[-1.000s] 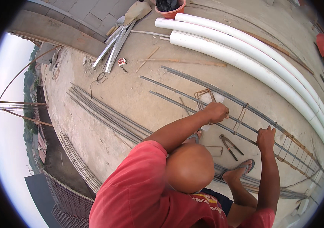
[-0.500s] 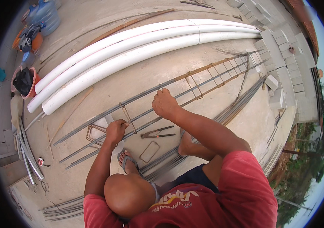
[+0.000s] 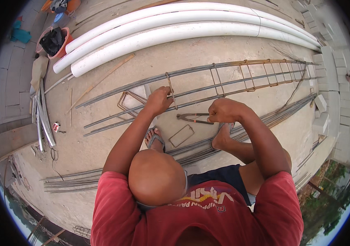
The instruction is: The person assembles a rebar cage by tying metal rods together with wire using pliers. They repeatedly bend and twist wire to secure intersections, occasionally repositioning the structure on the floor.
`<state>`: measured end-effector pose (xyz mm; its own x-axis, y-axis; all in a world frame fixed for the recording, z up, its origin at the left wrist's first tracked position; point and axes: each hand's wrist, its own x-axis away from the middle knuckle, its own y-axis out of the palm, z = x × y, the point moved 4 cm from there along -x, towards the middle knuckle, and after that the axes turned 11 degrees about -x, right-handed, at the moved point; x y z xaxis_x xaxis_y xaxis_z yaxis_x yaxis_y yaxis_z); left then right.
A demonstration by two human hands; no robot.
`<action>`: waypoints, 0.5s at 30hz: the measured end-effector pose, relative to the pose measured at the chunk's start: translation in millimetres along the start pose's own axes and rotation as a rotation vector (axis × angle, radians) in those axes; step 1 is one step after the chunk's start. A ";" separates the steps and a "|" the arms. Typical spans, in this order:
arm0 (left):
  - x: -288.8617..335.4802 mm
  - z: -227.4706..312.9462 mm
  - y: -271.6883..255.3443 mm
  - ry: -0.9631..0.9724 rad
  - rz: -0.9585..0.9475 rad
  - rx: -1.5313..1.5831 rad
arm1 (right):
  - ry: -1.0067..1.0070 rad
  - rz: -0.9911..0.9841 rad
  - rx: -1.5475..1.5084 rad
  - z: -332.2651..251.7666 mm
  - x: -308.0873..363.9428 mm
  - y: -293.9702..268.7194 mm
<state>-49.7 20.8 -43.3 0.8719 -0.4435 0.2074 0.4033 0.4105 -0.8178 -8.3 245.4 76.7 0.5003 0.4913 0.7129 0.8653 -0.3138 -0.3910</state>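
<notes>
Fingers of left hand (image 3: 158, 101) curl around a stirrup (image 3: 170, 89), the rusty wire loop standing on the rebar cage (image 3: 232, 82). Right hand (image 3: 224, 110) is clenched on the handles of pincers (image 3: 191, 118), jaws pointing left toward the stirrup, tool low over the concrete (image 3: 113, 143) between the bars. Cage lies lengthwise across the slab, more stirrups already spaced along its right part. A spare loop (image 3: 182, 135) lies flat by the sandalled foot (image 3: 155, 138); another bent loop (image 3: 131, 101) sits left of the left hand. White pipes (image 3: 175, 30) lie beyond the cage.

Judgement: to do this well, hold the stirrup square to the long bars and steady, match its spacing to the ones on the right, bring the pincers to the crossing, keep fingers clear of the nose. Tie wire can't be made out.
</notes>
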 end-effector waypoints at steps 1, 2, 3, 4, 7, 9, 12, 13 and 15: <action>8.5 -3.2 -10.4 0.008 0.018 -0.047 | 0.052 -0.050 0.009 15.2 -6.0 11.4; 16.5 -4.9 -24.1 -0.035 0.024 -0.099 | 0.066 -0.066 0.081 47.5 -17.1 32.7; 28.4 -12.2 -39.6 -0.069 0.093 -0.066 | 0.075 -0.068 0.164 78.7 -31.6 55.1; 44.0 -24.0 -55.1 -0.115 0.169 -0.038 | 0.166 -0.073 0.240 95.6 -39.4 72.2; 100.6 -68.8 -99.8 -0.352 0.422 0.094 | 0.303 -0.024 0.372 115.9 -59.3 119.2; 143.4 -94.9 -118.2 -0.494 0.602 0.246 | 0.224 0.050 0.252 145.6 -72.6 153.9; 206.2 -113.3 -120.9 -0.616 0.722 0.411 | 0.203 0.197 0.235 175.5 -115.8 181.7; 227.3 -114.1 -114.6 -0.650 0.717 0.434 | 0.211 0.234 0.244 181.7 -118.6 187.9; 255.3 -115.4 -94.0 -0.786 0.667 0.442 | 0.235 0.311 0.254 187.8 -130.6 191.4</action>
<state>103.0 -223.0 24.6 0.8203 0.5330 0.2075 -0.2832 0.6938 -0.6621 97.9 273.7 -200.6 0.7421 0.1990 0.6400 0.6700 -0.1940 -0.7166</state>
